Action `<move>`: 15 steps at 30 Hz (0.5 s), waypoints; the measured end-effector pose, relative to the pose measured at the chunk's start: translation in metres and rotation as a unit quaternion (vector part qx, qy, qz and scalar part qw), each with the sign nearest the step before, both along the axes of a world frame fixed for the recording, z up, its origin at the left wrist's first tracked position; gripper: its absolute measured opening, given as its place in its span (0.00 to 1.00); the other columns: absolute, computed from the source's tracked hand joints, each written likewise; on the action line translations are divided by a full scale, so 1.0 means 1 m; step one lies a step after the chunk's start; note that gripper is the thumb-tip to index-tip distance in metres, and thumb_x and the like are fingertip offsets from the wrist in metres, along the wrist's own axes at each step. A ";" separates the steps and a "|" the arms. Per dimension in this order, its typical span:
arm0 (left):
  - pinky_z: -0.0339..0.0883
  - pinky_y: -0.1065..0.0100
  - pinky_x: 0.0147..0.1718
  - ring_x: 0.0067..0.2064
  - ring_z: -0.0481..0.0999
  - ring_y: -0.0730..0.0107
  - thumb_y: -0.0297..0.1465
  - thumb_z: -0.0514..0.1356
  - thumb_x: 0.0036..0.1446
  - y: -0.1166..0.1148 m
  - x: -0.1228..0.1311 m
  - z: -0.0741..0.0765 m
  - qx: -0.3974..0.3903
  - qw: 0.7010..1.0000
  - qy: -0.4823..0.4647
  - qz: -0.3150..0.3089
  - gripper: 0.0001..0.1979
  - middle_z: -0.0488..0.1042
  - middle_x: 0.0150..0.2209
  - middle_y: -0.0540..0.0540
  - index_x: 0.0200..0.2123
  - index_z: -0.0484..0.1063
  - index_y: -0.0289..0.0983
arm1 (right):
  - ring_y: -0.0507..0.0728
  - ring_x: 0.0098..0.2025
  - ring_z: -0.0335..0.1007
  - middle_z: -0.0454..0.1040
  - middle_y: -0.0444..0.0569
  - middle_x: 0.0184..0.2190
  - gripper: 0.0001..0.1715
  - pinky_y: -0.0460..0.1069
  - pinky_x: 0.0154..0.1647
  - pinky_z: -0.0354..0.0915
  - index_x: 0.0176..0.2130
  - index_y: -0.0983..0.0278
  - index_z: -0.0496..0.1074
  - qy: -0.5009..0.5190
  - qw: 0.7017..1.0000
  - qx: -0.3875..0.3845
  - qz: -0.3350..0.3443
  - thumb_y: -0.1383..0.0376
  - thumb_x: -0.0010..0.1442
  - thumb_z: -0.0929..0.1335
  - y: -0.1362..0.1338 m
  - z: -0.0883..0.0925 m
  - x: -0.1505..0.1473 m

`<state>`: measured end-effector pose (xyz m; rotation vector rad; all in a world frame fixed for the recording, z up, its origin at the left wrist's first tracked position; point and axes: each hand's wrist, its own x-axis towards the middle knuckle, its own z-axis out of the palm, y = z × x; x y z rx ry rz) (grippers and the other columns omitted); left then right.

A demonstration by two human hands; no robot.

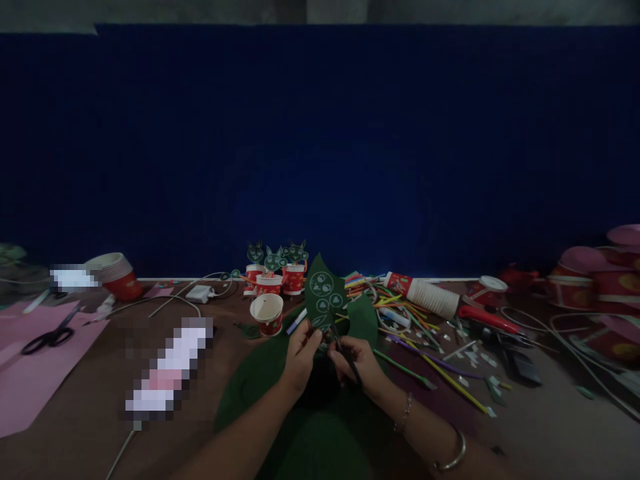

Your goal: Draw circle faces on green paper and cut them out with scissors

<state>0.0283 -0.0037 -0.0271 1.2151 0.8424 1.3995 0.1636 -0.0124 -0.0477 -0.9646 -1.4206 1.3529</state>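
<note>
My left hand [301,353] pinches the lower edge of a dark green paper sheet [325,293] that stands up in front of me, printed with pale circles and shapes. My right hand [361,363] is closed round small dark scissors [345,353], whose blades point up at the sheet's lower edge. A larger piece of green paper [260,387] lies on the table under both hands. A red paper cup [267,313] stands just left of the sheet.
Three decorated red cups [273,277] with green cut-out heads stand behind. Coloured straws [400,313], a stack of cups on its side [425,293] and paper scraps lie right. Black scissors [50,337] rest on pink paper [40,360] at left. A white charger [199,293] with cable lies near.
</note>
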 end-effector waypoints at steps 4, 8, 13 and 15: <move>0.64 0.69 0.38 0.36 0.71 0.67 0.35 0.60 0.51 0.000 0.000 0.000 0.000 1.000 0.002 0.005 0.10 0.73 0.33 0.47 0.36 0.71 0.35 | 0.47 0.11 0.55 0.61 0.38 0.10 0.24 0.42 0.12 0.54 0.26 0.66 0.65 0.002 1.000 0.006 0.002 0.47 0.48 0.68 0.000 -0.002 0.000; 0.64 0.68 0.37 0.34 0.70 0.67 0.35 0.61 0.51 0.000 0.000 0.000 -0.003 1.000 0.005 0.008 0.10 0.72 0.30 0.48 0.35 0.71 0.35 | 0.47 0.11 0.56 0.62 0.38 0.11 0.24 0.42 0.12 0.55 0.26 0.65 0.65 -0.005 1.000 0.012 0.001 0.47 0.49 0.68 0.001 -0.006 0.000; 0.65 0.69 0.36 0.33 0.69 0.69 0.36 0.61 0.49 0.000 0.002 0.001 -0.006 1.000 -0.002 0.019 0.10 0.71 0.29 0.49 0.32 0.70 0.35 | 0.47 0.11 0.56 0.61 0.38 0.11 0.24 0.42 0.12 0.54 0.26 0.65 0.65 -0.005 1.000 0.006 -0.005 0.46 0.48 0.68 0.001 -0.002 0.000; 0.65 0.69 0.36 0.32 0.69 0.70 0.36 0.62 0.49 0.000 0.002 0.000 -0.015 0.999 -0.009 0.030 0.10 0.69 0.27 0.51 0.30 0.70 0.35 | 0.47 0.11 0.55 0.62 0.38 0.10 0.24 0.42 0.11 0.54 0.26 0.65 0.65 -0.006 1.000 0.000 -0.005 0.46 0.48 0.69 0.001 0.000 0.000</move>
